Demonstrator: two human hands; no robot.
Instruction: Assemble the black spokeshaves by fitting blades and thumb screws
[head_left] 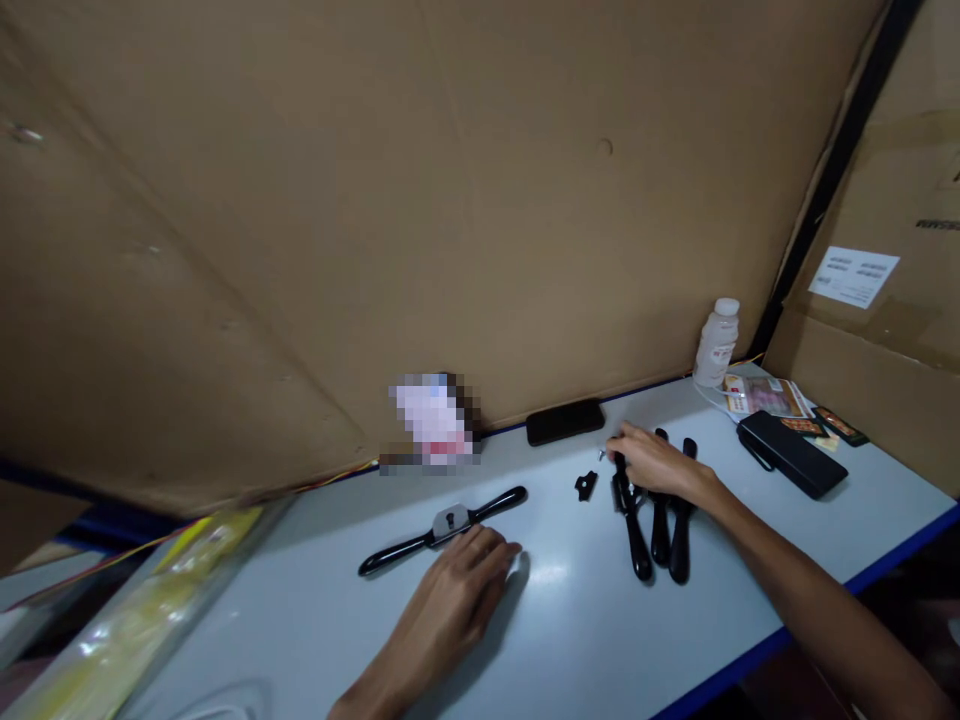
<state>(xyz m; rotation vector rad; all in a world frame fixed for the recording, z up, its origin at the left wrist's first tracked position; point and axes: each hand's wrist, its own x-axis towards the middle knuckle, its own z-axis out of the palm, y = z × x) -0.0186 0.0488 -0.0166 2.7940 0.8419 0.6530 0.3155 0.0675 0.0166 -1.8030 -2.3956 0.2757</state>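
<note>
My left hand [459,582] lies flat on the pale table [315,620], fingers stretched out, its tips just below a black two-handled spokeshave [442,527] with a grey metal middle. My right hand [654,463] reaches over a bunch of several black spokeshaves [660,535] lying side by side, its fingers curled down onto their upper ends. A small black loose part [585,486] lies between the two hands, left of the right hand.
A black phone [565,421] lies by the cardboard wall [450,200]. At the back right stand a white bottle [716,343], printed packets [765,395] and a black case [791,453]. A yellow-wrapped package [142,610] lies at the left. The blue table edge [750,655] runs near me.
</note>
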